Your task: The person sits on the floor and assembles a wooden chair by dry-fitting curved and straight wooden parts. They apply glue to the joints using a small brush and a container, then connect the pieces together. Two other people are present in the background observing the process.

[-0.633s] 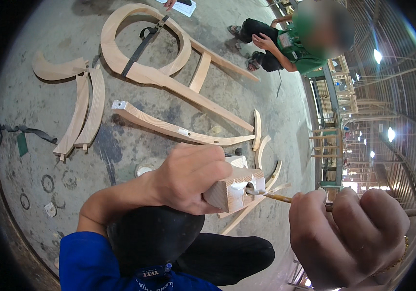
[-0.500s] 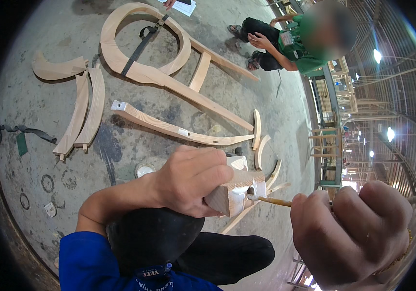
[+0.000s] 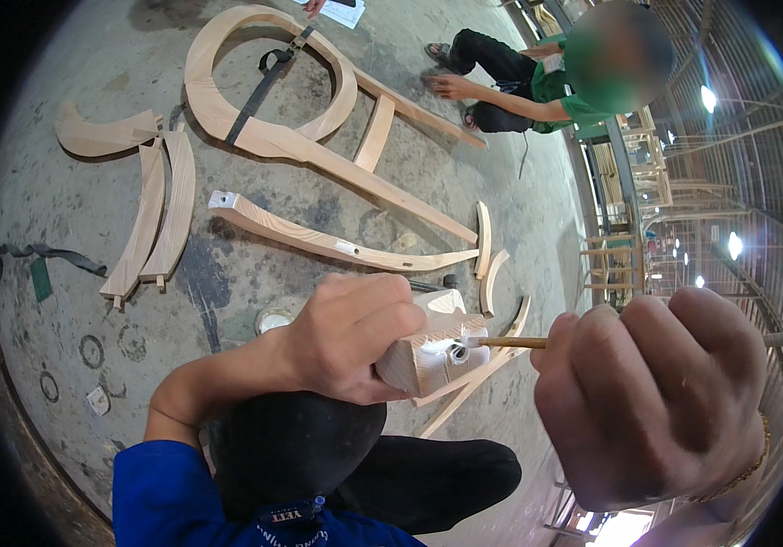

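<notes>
My left hand (image 3: pixel 346 337) is closed round a pale wooden chair-like part (image 3: pixel 403 366), its end face turned toward my right. White glue is smeared on that end, around a round hole. My right hand (image 3: pixel 651 401) grips a thin wooden-handled brush (image 3: pixel 521 343) in its fist. The brush's whitish tip touches the glued end just beside the hole. Past my left wrist a small container of white glue (image 3: pixel 273 320) stands on the floor, partly hidden by my forearm.
Beyond lies a round wooden frame (image 3: pixel 209 91) with legs, bound by a black strap (image 3: pixel 259 98). A curved leg (image 3: pixel 300 235) rests nearer, and other curved pieces (image 3: pixel 170 205) lie left. A person in green (image 3: pixel 551 100) squats at the far right. Another strap (image 3: pixel 54 251) lies far left.
The brush tip has moved out of the hole to the face beside it, and my right hand has risen slightly. The wooden part has tilted a little. The person in green has lowered an arm.
</notes>
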Demonstrator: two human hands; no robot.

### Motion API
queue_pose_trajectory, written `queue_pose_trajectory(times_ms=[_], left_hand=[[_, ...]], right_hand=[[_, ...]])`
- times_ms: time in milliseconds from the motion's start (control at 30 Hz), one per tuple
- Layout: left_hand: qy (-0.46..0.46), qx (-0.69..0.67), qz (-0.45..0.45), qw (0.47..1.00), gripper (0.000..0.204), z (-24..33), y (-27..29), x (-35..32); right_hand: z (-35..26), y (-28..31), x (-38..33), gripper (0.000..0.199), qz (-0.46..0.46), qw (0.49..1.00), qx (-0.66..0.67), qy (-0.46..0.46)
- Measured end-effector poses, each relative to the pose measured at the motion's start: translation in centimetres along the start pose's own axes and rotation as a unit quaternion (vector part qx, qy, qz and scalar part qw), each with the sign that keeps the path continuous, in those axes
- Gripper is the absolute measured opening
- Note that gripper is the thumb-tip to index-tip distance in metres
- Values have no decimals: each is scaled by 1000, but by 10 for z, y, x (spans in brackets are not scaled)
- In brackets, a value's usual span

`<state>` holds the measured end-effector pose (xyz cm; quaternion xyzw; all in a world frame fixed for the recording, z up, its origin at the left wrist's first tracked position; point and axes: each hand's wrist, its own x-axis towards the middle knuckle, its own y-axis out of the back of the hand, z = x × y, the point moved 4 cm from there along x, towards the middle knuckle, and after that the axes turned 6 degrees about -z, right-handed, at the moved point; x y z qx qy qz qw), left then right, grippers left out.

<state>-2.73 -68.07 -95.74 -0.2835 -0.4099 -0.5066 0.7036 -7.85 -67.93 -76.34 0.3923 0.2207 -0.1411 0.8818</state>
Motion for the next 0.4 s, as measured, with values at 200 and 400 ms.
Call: queue_pose_trajectory(times_ms=[200,400], left_hand=[[7,11,13,1000,40,-8,6,-6],[19,29,0,999,44,-16,11,-16]], right_hand=[[2,-11,2,27,52,998,-38,29],[8,-14,0,25,94,995,-6,16]])
